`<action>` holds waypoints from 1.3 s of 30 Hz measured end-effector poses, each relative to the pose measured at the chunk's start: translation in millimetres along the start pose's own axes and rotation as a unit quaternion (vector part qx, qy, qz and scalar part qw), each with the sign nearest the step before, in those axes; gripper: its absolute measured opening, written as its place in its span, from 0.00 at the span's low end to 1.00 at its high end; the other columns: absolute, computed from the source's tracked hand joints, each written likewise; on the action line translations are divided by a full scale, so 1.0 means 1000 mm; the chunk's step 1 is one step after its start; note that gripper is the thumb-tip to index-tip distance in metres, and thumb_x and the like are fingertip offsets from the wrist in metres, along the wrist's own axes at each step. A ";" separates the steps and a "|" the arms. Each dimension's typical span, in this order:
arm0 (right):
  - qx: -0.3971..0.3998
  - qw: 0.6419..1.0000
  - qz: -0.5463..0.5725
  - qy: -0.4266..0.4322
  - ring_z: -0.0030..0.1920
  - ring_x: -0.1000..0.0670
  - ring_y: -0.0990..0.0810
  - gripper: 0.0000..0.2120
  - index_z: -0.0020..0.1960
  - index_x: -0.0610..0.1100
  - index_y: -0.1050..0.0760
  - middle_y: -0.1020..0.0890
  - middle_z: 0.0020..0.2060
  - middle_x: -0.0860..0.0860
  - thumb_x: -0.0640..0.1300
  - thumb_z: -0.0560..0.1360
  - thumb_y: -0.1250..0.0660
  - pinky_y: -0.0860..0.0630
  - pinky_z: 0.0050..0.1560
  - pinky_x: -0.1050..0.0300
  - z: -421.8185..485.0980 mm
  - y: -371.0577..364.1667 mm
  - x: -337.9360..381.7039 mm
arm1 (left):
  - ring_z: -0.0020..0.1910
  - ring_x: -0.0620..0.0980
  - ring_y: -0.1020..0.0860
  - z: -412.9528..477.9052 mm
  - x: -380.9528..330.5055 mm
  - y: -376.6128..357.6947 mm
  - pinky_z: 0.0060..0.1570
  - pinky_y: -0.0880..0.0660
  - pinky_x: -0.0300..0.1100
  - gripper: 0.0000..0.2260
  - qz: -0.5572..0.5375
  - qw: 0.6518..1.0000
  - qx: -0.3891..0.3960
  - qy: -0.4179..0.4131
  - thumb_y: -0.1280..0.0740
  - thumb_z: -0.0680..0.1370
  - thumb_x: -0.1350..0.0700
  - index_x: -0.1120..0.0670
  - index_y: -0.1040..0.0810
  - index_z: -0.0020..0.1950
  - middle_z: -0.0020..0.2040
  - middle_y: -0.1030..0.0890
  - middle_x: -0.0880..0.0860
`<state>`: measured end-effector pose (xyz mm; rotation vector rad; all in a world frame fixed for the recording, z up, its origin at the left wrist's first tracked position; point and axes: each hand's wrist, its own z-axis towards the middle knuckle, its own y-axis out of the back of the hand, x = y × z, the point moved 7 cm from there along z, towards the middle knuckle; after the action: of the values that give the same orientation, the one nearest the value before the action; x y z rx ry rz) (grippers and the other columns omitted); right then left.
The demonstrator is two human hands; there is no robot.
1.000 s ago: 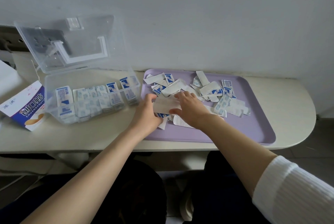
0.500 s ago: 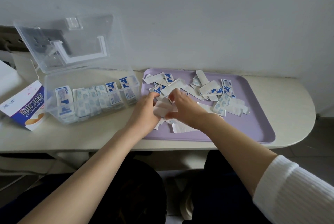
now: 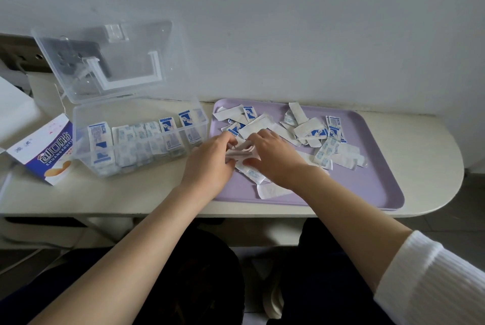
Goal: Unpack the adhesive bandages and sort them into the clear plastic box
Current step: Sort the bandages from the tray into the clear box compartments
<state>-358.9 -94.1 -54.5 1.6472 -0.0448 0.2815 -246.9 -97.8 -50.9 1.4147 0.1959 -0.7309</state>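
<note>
Loose white and blue wrapped bandages [image 3: 309, 131] lie scattered on a lilac tray [image 3: 372, 183]. My left hand [image 3: 210, 160] and my right hand [image 3: 275, 156] meet over the tray's left part, both closed on a small stack of white bandages [image 3: 240, 151] held between them. To the left stands the clear plastic box [image 3: 84, 138], its lid [image 3: 110, 59] tilted up against the wall. Several rows of bandages [image 3: 147, 141] stand upright inside the box.
A blue and white bandage carton [image 3: 44, 151] lies open to the left of the box. The cream table [image 3: 430, 156] ends in a rounded right edge, with a wall right behind it. My dark-clothed lap is under the front edge.
My hands have drawn together and gathered the white bandages into a tighter bunch, lifted slightly off the tray. The box and carton have not moved.
</note>
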 end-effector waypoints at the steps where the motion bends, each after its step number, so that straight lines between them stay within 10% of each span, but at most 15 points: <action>1: 0.009 1.000 0.004 -0.001 0.65 0.44 0.34 0.21 0.65 0.42 0.34 0.30 0.61 0.45 0.50 0.76 0.36 0.34 0.62 0.51 -0.001 -0.002 0.000 | 0.52 0.53 0.22 -0.001 -0.001 -0.001 0.50 0.26 0.46 0.15 0.007 1.000 0.005 -0.002 0.32 0.75 0.60 0.52 0.27 0.60 0.55 0.20 0.49; 17: -0.012 0.991 0.110 -0.069 0.56 0.39 0.23 0.21 0.64 0.38 0.35 0.23 0.57 0.39 0.27 0.73 0.46 0.25 0.53 0.44 0.002 0.002 -0.015 | 0.49 0.56 0.22 -0.002 0.002 -0.007 0.39 0.34 0.42 0.07 0.093 0.995 0.032 -0.001 0.41 0.80 0.57 0.57 0.25 0.52 0.50 0.20 0.56; 27: -0.209 0.944 0.248 -0.058 0.49 0.50 0.27 0.04 0.47 0.42 0.21 0.21 0.46 0.50 0.40 0.76 0.35 0.36 0.43 0.62 0.002 0.039 -0.013 | 0.42 0.56 0.25 0.001 0.011 0.002 0.37 0.34 0.43 0.10 0.006 0.998 0.011 0.070 0.42 0.81 0.55 0.60 0.26 0.53 0.43 0.22 0.56; 31: -0.217 0.911 0.341 -0.084 0.32 0.61 0.28 0.03 0.45 0.42 0.21 0.25 0.35 0.54 0.40 0.74 0.33 0.33 0.34 0.72 -0.001 0.044 -0.017 | 0.39 0.54 0.27 0.001 0.013 0.004 0.37 0.34 0.43 0.10 -0.020 0.996 0.000 0.084 0.42 0.80 0.55 0.60 0.25 0.51 0.44 0.21 0.58; 39: -0.151 0.912 0.357 -0.137 0.40 0.48 0.25 0.07 0.51 0.39 0.28 0.28 0.35 0.55 0.36 0.74 0.34 0.22 0.48 0.46 -0.001 0.026 -0.021 | 0.28 0.50 0.32 0.003 0.005 0.000 0.26 0.40 0.41 0.09 -0.138 0.987 0.014 0.076 0.41 0.80 0.57 0.59 0.25 0.45 0.29 0.29 0.50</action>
<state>-385.0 -98.6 -33.6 1.2951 -0.8770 0.5627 -244.1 -101.8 -52.8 1.4879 0.5090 -0.8546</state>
